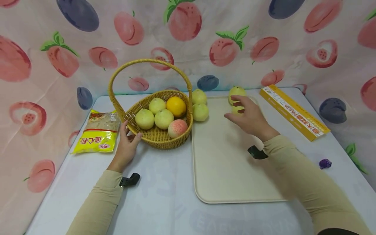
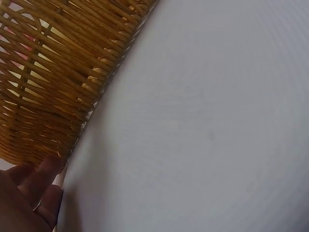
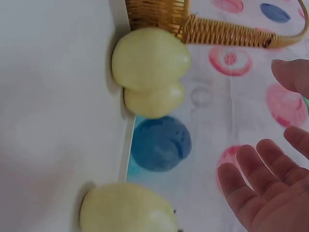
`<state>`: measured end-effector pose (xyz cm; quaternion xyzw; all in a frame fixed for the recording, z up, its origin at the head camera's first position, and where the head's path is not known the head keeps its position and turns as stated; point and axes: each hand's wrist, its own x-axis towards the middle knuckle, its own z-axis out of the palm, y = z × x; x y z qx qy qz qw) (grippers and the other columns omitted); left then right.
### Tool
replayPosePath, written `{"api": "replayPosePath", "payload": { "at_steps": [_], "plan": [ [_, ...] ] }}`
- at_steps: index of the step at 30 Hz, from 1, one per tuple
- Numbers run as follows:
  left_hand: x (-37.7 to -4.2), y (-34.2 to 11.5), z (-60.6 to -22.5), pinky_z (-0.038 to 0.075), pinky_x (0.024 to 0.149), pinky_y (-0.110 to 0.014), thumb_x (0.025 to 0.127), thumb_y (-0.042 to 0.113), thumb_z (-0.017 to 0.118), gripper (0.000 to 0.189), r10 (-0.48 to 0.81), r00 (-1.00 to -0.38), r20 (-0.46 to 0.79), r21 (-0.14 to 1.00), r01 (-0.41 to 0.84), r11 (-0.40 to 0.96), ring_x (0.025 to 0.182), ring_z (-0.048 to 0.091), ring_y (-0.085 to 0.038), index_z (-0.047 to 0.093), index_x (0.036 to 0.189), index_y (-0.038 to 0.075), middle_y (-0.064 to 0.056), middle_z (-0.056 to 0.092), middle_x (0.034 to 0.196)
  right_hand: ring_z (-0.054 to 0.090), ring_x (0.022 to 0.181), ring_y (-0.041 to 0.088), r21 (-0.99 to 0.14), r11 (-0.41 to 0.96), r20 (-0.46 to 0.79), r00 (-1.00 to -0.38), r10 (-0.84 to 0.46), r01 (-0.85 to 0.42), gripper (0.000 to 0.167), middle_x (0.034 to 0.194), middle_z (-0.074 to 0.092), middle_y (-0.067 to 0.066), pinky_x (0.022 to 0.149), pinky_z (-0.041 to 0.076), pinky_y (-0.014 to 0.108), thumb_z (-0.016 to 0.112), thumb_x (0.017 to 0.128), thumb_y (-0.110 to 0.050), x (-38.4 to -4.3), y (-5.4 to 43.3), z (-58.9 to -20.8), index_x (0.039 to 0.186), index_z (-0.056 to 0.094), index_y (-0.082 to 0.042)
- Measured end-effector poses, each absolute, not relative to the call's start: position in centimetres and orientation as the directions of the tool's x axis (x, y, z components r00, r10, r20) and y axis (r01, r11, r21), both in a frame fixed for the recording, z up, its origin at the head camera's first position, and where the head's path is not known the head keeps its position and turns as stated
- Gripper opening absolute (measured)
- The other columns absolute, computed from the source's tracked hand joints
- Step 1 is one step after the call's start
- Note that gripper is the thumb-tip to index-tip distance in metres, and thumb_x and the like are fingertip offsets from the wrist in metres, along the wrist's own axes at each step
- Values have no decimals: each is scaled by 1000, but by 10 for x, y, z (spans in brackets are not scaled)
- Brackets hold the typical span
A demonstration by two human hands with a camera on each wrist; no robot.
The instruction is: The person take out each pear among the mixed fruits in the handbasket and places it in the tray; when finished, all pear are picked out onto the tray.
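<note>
At the left end of the wicker basket (image 1: 164, 144), my left hand (image 1: 126, 147) grips the rim; in the left wrist view its fingers (image 2: 41, 181) lie against the weave. Inside sit an orange (image 1: 176, 106), a pink peach (image 1: 177, 128) and several pale green round fruits (image 1: 164, 119). My right hand (image 1: 249, 116) hovers over the far part of the beige tray (image 1: 223, 173), thumb and fingers spread and holding nothing. Just beyond it are two more pale green fruits (image 1: 237, 93), one partly hidden by the fingers. Another pale green pair (image 1: 200, 112) stands beside the basket's right side.
A yellow bag of pasta (image 1: 98, 132) lies left of the basket. Right of the tray are a long yellow pasta box (image 1: 294, 112) and a small purple wrapped piece (image 1: 325, 164). A fruit-print cloth (image 1: 182, 45) hangs behind the white table.
</note>
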<state>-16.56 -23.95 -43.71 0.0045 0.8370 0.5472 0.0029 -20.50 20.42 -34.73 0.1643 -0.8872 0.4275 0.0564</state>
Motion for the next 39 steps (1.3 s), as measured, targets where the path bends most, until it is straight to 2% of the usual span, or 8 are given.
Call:
{"api": "replayPosePath", "payload": {
  "at_steps": [5, 11, 21, 28, 39],
  "plan": [
    [-166, -239, -435, 34, 109, -56, 106, 30, 50, 79, 11, -1000, -3, 916, 2, 401, 135, 36, -43, -8, 160, 23, -27, 6, 162, 52, 122, 35, -676, 586, 295, -893, -340, -447, 66, 139, 50, 20, 95, 48, 52, 76, 90, -18, -205, 179, -349, 144, 44, 3],
    [-166, -239, -436, 34, 108, -57, 106, 30, 51, 80, 16, -1000, -9, 916, -2, 400, 135, 36, -44, -8, 160, 23, -28, 6, 161, 53, 119, 34, -652, 542, 323, -841, -434, -530, 65, 140, 50, 20, 93, 50, 51, 78, 89, -18, -204, 151, -357, 142, 47, 4],
    [-164, -239, -437, 34, 108, -56, 106, 29, 51, 79, 7, -1000, -4, 920, -1, 392, 134, 37, -44, -7, 160, 23, -28, 7, 161, 51, 122, 35, -632, 482, 340, -776, -531, -607, 62, 137, 52, 21, 98, 46, 48, 76, 90, -19, -204, 109, -361, 139, 49, 7],
    [-164, -238, -436, 35, 107, -57, 106, 28, 50, 79, 7, -1000, -1, 915, 2, 402, 134, 38, -44, -6, 160, 22, -28, 7, 161, 46, 131, 29, -646, 497, 278, -785, -554, -580, 64, 142, 50, 16, 109, 38, 40, 76, 91, -24, -205, 79, -359, 143, 48, 2],
    [-164, -239, -435, 37, 106, -54, 106, 28, 52, 81, 10, -1000, -15, 925, -10, 381, 133, 39, -43, -8, 160, 23, -25, 6, 162, 44, 133, 25, -691, 529, 177, -825, -537, -493, 68, 146, 48, 12, 112, 34, 36, 74, 91, -34, -219, 42, -367, 146, 46, -3]
  ]
}}
